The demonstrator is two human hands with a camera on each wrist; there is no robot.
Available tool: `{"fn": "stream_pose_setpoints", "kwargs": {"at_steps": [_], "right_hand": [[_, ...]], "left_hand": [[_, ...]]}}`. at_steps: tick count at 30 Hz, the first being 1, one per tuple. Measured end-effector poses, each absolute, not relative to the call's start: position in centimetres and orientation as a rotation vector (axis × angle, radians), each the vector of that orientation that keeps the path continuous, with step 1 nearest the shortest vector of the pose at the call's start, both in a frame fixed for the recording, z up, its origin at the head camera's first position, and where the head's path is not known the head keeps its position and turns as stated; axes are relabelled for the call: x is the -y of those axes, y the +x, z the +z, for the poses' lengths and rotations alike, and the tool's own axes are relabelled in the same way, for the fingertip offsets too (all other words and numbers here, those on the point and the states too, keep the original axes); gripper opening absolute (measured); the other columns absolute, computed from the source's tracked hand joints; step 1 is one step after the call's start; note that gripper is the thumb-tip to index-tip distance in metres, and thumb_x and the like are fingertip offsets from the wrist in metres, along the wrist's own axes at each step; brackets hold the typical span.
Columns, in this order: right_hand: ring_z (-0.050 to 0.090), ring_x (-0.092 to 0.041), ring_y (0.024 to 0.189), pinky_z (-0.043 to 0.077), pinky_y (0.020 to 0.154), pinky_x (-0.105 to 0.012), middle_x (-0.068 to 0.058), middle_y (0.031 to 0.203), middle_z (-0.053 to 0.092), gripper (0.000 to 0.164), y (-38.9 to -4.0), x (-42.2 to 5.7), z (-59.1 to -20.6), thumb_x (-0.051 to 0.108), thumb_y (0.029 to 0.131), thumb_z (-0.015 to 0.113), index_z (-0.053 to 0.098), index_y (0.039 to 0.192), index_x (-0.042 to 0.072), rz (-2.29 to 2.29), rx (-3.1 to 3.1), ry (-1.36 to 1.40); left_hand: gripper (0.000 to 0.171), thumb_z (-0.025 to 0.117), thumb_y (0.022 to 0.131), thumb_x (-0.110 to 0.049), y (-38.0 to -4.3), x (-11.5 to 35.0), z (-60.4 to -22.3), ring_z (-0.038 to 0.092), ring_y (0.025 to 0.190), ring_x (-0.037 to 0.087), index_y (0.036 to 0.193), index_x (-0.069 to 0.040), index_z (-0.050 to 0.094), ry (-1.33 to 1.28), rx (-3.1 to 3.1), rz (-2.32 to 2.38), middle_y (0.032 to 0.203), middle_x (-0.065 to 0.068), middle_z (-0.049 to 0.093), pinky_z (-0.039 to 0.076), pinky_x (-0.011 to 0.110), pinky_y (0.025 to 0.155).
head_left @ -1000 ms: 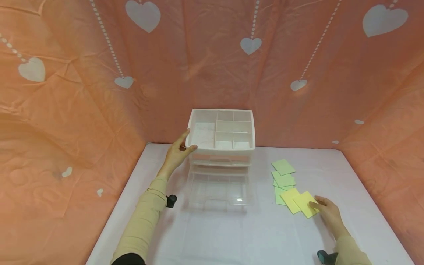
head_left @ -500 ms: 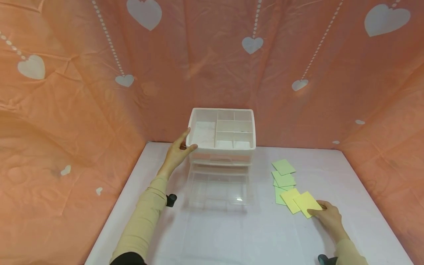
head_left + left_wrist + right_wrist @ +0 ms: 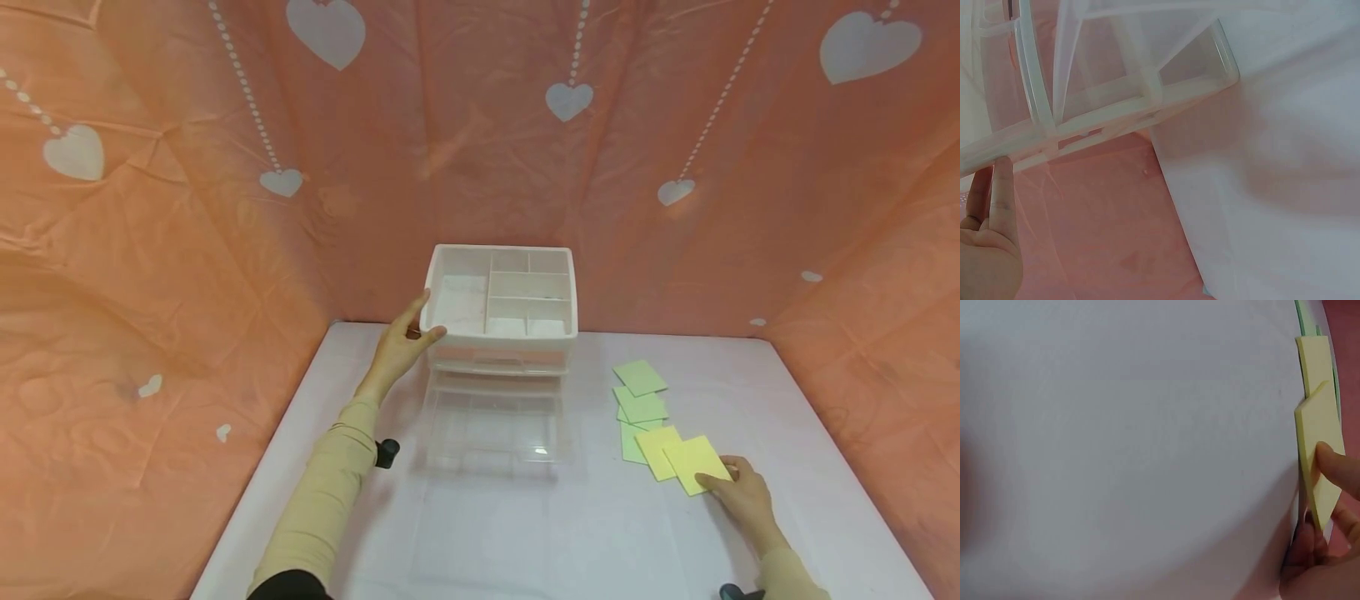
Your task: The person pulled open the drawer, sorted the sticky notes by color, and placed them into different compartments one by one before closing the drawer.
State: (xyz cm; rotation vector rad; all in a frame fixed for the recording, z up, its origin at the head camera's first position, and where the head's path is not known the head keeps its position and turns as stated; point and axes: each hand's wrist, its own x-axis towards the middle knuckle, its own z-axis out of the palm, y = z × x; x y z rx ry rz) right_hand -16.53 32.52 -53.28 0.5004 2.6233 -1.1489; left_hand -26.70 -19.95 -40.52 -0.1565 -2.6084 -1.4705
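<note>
My right hand [image 3: 742,498] pinches a yellow sticky note pad [image 3: 696,463] by its near right corner. In the right wrist view, the thumb lies on the face of this pad [image 3: 1319,428] and fingers are behind it; the pad tilts up. It overlaps a second yellow pad [image 3: 657,451]. My left hand [image 3: 399,348] touches the front left corner of a white drawer organizer [image 3: 498,342], thumb at the front rim and straight fingers at the side. The organizer's clear lower drawer [image 3: 495,427] is pulled out.
Several green sticky note pads [image 3: 640,406] lie overlapping beyond the yellow ones. Divided compartments form the organizer's top tray [image 3: 461,304]. An orange curtain [image 3: 480,167] with white hearts surrounds the white table [image 3: 600,533] at the back and sides.
My right fingers have shifted right to the near pad's corner, uncovering more of its face. The pad has tilted up slightly and moved a little. The left hand has stayed on the organizer.
</note>
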Motion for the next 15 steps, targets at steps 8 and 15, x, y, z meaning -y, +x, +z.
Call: {"fn": "stream_pose_setpoints", "kwargs": {"at_steps": [8,15], "right_hand": [[0.056,0.004,0.069,0.047,0.064,-0.016,0.007,0.083,0.067,0.058,-15.4,-34.2,-53.0,0.029,0.091,0.055,0.043,0.132,-0.011,-1.272,-2.598,0.497],[0.056,0.011,0.071,0.049,0.069,-0.01,0.029,0.074,0.057,0.026,-14.9,-34.9,-53.2,0.027,0.09,0.06,0.065,0.114,0.02,-1.625,-2.363,0.594]], "left_hand": [[0.071,0.067,0.081,-0.048,-26.7,20.0,-40.4,0.052,0.089,0.019,0.141,-0.049,0.028,-0.153,2.608,-1.457,0.095,0.004,0.044,0.045,0.034,0.08],[0.071,0.066,0.081,-0.051,-26.6,19.9,-40.4,0.055,0.095,0.021,0.14,-0.051,0.027,-0.145,2.613,-1.466,0.1,0.006,0.047,0.046,0.038,0.086]]}}
